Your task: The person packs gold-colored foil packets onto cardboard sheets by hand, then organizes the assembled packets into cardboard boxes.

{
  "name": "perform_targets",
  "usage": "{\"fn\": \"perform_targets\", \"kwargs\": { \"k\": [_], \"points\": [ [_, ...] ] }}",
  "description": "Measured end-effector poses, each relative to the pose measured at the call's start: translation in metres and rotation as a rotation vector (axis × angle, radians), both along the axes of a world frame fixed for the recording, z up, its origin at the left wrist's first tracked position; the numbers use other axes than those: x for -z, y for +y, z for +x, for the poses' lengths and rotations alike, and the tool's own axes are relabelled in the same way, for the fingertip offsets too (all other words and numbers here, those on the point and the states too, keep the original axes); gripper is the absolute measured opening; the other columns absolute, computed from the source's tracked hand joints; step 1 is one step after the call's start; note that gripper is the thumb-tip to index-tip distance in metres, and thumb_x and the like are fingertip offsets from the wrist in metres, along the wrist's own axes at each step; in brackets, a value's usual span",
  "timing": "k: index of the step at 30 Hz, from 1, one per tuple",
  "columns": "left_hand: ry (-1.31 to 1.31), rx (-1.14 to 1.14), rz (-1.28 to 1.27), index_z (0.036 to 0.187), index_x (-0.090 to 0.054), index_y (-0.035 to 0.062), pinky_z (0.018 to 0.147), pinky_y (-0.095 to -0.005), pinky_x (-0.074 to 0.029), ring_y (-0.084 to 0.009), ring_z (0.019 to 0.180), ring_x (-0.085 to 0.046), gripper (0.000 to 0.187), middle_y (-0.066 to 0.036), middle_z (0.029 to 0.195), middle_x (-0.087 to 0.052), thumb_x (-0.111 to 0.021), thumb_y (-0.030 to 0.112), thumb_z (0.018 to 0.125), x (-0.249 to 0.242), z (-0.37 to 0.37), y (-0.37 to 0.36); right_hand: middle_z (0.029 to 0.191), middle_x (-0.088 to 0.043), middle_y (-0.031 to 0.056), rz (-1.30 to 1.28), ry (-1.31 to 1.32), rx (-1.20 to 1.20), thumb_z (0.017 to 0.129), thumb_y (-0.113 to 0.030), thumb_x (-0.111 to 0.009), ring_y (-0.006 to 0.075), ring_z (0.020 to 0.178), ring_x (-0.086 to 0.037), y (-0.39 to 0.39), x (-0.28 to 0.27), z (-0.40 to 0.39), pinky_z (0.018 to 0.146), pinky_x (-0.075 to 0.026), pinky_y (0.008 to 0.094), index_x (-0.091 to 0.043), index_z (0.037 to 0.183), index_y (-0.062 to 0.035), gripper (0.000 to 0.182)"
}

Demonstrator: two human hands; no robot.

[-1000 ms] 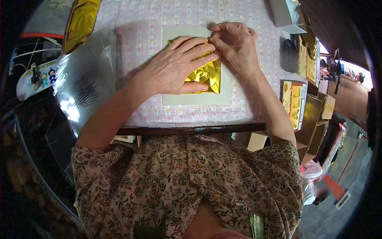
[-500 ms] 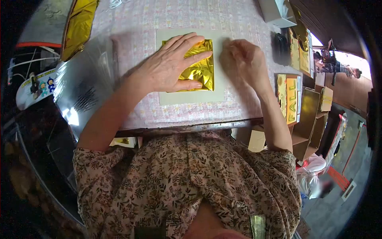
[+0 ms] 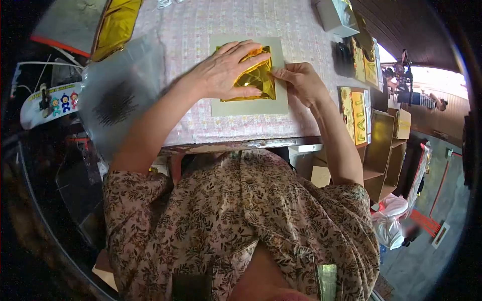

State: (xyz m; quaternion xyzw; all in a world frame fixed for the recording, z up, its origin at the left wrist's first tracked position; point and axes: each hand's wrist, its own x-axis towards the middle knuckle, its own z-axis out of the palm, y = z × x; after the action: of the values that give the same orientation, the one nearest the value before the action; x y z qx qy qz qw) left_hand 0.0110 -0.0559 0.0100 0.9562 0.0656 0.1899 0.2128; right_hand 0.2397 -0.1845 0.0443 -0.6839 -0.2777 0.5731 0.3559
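Note:
A shiny gold foil sheet (image 3: 260, 83) lies folded in a square on a grey cardboard piece (image 3: 241, 108), on a pink patterned tablecloth. My left hand (image 3: 223, 71) rests spread over the foil's left and middle, hiding part of it. At the foil's right edge is my right hand (image 3: 304, 84), its thumb and bent fingers pinched there. The right fingertips are partly hidden beneath the thumb.
Clear plastic bags (image 3: 133, 85) lie at the table's left, below a gold foil bundle (image 3: 118, 25). To the right stand a white box (image 3: 335, 21), a "FALL" package (image 3: 357, 116) and cardboard boxes (image 3: 380, 133). Another person (image 3: 427, 99) is far off at right.
My right hand has moved left from above the cloth to the foil's right edge. The left hand still lies over the foil. The whole view has shifted slightly.

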Motion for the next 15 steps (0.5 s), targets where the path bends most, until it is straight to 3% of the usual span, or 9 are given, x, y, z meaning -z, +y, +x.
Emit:
{"fn": "perform_targets", "kwargs": {
  "k": [2, 5, 7, 8, 10, 11, 12, 14, 15],
  "points": [
    [0.005, -0.002, 0.004, 0.156, -0.04, 0.0098, 0.121, -0.0472, -0.034, -0.0363, 0.144, -0.04, 0.087, -0.017, 0.155, -0.041, -0.075, 0.05, 0.088, -0.001, 0.0, 0.002, 0.092, -0.076, 0.0124, 0.113, 0.06, 0.019, 0.095, -0.008, -0.074, 0.0168, 0.074, -0.072, -0.003, 0.029, 0.004, 0.068, -0.06, 0.0301, -0.074, 0.102, 0.0059, 0.016],
    [-0.004, 0.015, -0.041, 0.156, -0.04, 0.0083, 0.121, -0.0475, -0.034, -0.0353, 0.147, -0.038, 0.085, -0.018, 0.159, -0.037, -0.074, 0.049, 0.09, -0.006, -0.002, 0.004, 0.092, -0.076, 0.0125, 0.162, 0.248, 0.17, 0.095, -0.006, -0.073, 0.0168, 0.073, -0.071, -0.005, 0.017, -0.014, 0.067, -0.059, 0.0294, -0.075, 0.098, 0.006, 0.012],
    [-0.095, -0.219, -0.107, 0.155, -0.04, 0.0076, 0.118, -0.0477, -0.039, -0.0374, 0.142, -0.045, 0.084, -0.021, 0.155, -0.043, -0.07, 0.055, 0.092, -0.016, -0.005, 0.005, 0.092, -0.076, 0.0127, 0.174, 0.227, 0.175, 0.096, -0.004, -0.072, 0.0167, 0.074, -0.071, -0.012, 0.013, -0.015, 0.068, -0.059, 0.0292, -0.074, 0.098, 0.006, 0.011],
    [-0.098, -0.223, -0.099, 0.155, -0.04, 0.0076, 0.118, -0.0477, -0.039, -0.0374, 0.142, -0.045, 0.084, -0.021, 0.155, -0.043, -0.07, 0.055, 0.092, -0.016, -0.009, 0.008, 0.093, -0.076, 0.0129, 0.186, 0.204, 0.185, 0.096, -0.003, -0.071, 0.0167, 0.075, -0.071, -0.015, 0.011, -0.012, 0.07, -0.059, 0.029, -0.074, 0.098, 0.0059, 0.01],
    [-0.249, -0.638, -0.324, 0.149, -0.048, 0.0041, 0.11, -0.0477, -0.046, -0.0373, 0.134, -0.053, 0.076, -0.021, 0.147, -0.054, -0.069, 0.053, 0.095, -0.005, -0.028, 0.014, 0.094, -0.076, 0.0126, 0.222, 0.256, 0.205, 0.097, -0.003, -0.07, 0.0161, 0.077, -0.071, -0.022, 0.011, -0.003, 0.071, -0.059, 0.029, -0.073, 0.099, 0.0055, 0.009],
    [-0.269, -0.692, -0.497, 0.143, -0.055, 0.001, 0.102, -0.0443, -0.051, -0.0303, 0.123, -0.062, 0.068, -0.014, 0.133, -0.065, -0.067, 0.05, 0.098, 0.003, -0.035, 0.013, 0.095, -0.076, 0.0123, 0.25, 0.307, 0.225, 0.097, -0.002, -0.068, 0.0154, 0.078, -0.071, -0.026, 0.012, 0.002, 0.073, -0.059, 0.029, -0.073, 0.099, 0.0051, 0.009],
    [-0.274, -0.701, -0.493, 0.143, -0.055, 0.001, 0.102, -0.0443, -0.051, -0.0303, 0.123, -0.062, 0.068, -0.014, 0.133, -0.065, -0.067, 0.05, 0.098, -0.008, -0.039, 0.006, 0.095, -0.076, 0.0123, 0.251, 0.307, 0.214, 0.097, -0.002, -0.068, 0.0154, 0.078, -0.071, -0.029, 0.012, 0.006, 0.073, -0.059, 0.029, -0.073, 0.099, 0.0051, 0.009],
    [-0.076, -0.488, -1.377, 0.146, -0.051, -0.0028, 0.109, -0.0374, -0.049, -0.0221, 0.127, -0.061, 0.054, -0.013, 0.139, -0.061, -0.061, 0.032, 0.106, -0.039, -0.049, -0.016, 0.096, -0.075, 0.012, 0.291, 0.36, 0.2, 0.098, -0.003, -0.068, 0.015, 0.083, -0.071, -0.035, 0.01, 0.011, 0.075, -0.059, 0.0286, -0.072, 0.099, 0.005, 0.009],
    [-0.102, -0.418, -1.443, 0.143, -0.053, -0.0051, 0.101, -0.0343, -0.055, -0.0157, 0.116, -0.066, 0.047, -0.01, 0.132, -0.065, -0.057, 0.027, 0.108, -0.039, -0.047, -0.022, 0.096, -0.075, 0.012, 0.287, 0.36, 0.185, 0.098, -0.003, -0.068, 0.015, 0.083, -0.071, -0.037, 0.009, 0.014, 0.075, -0.059, 0.0286, -0.072, 0.099, 0.005, 0.009]
  ]
}}
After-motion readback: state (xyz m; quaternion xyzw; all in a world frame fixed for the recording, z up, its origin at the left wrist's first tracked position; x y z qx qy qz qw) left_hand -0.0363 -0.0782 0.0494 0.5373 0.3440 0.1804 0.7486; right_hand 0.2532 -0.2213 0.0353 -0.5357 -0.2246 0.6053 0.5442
